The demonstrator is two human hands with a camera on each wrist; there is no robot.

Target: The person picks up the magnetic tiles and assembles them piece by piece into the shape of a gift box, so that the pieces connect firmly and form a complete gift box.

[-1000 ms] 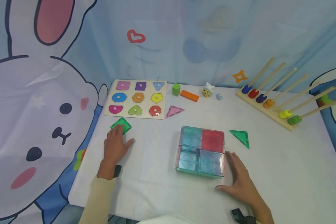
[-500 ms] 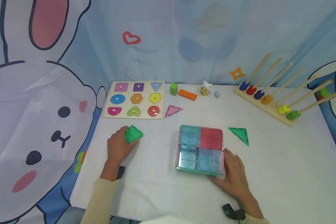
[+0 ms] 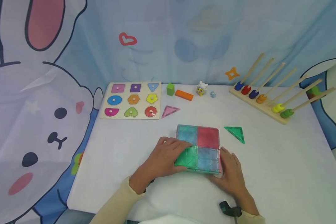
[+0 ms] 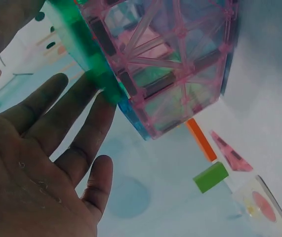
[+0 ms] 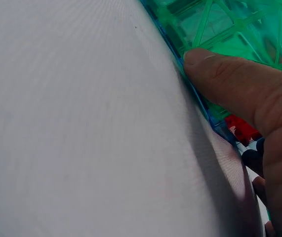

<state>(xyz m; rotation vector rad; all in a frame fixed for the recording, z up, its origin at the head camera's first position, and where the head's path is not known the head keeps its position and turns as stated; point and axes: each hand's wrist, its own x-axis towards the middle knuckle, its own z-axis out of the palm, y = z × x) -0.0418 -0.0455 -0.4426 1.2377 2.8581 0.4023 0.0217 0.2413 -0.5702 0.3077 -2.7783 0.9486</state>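
Observation:
A box of see-through magnetic tiles (image 3: 208,159) sits on the white table, its top made of blue, red and green squares. My left hand (image 3: 161,158) holds a green square magnetic tile (image 3: 188,157) by its edges, at the front left of the top. In the left wrist view, fingertips touch that tile's edge above the box's pink side wall (image 4: 180,64). My right hand (image 3: 231,175) grips the box's front right corner. Its thumb (image 5: 224,74) presses the green front wall (image 5: 234,24) in the right wrist view; its other fingers lie along the right side.
A green triangle tile (image 3: 237,133) lies right of the box, a pink triangle tile (image 3: 169,111) behind it. Farther back are a shape puzzle board (image 3: 102,115), green block (image 3: 170,89), orange block (image 3: 184,95), small figurine (image 3: 201,88) and a peg stand with coloured beads (image 3: 261,105).
My left hand has picked up the green square tile from the table's left and carried it right onto the box's front left top. My right hand has closed in on the box's corner.

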